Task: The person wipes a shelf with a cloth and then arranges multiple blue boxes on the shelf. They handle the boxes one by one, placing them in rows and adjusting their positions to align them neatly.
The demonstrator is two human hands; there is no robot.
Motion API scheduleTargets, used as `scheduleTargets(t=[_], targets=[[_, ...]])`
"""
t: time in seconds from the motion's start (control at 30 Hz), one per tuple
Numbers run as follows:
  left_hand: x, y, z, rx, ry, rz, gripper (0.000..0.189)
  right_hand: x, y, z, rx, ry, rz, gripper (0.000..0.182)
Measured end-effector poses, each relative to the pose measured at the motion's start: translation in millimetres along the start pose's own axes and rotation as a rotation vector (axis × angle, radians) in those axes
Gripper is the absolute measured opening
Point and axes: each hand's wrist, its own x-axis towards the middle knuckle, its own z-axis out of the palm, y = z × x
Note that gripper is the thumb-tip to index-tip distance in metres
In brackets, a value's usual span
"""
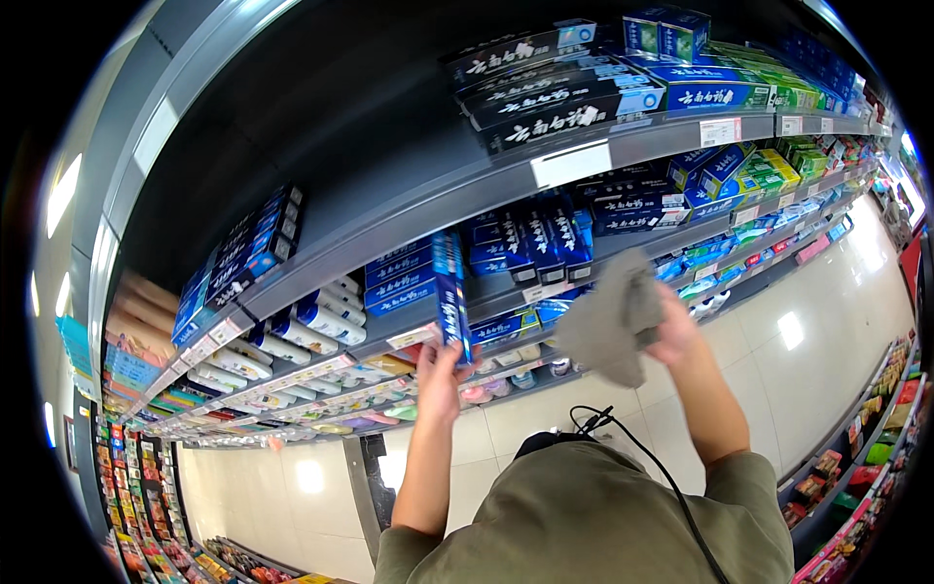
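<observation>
My left hand (pixel 441 376) grips the near end of a long blue toothpaste box (pixel 452 306), which points away from me over the edge of the second shelf. Left of that box lies a stack of similar blue boxes (pixel 398 277). To its right, several dark blue boxes (pixel 540 241) lie side by side. My right hand (pixel 670 332) holds a grey cloth (pixel 616 321), blurred and hanging in front of the shelves. Part of the right hand's fingers is hidden behind the cloth.
Black toothpaste boxes (pixel 562 117) are stacked on the top shelf, its edge (pixel 474 197) jutting above my hands. White bottles (pixel 328 321) lie on the left. A black cable (pixel 657 467) runs over my shirt. Another stocked shelf (pixel 839 511) stands at the right across the tiled floor (pixel 773 343).
</observation>
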Motion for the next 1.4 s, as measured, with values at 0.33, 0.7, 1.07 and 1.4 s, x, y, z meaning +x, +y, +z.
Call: scheduleTargets(t=[0.33,0.7,1.07,1.4], targets=[[-114.2,-41.5,-92.3,-0.057,0.151,0.031,0.039,15.5,215.3,132.2,-1.535,-0.342,-0.692,0.049],[-183.0,-42.6,-164.1,0.138,0.121,-0.06,0.04,21.9,283.7,154.7,-1.582,-0.078,-0.888,0.033],[-173.8,-58.2,-147.1,-0.261,-0.146,-0.186,0.049,24.4,299.7,109.9,-0.777,0.32,-0.359,0.032],[-130.7,-58.5,-89.7,-0.168,-0.231,-0.164,0.069,-40.9,256.3,64.0,-0.834,0.132,-0.309,0.035]])
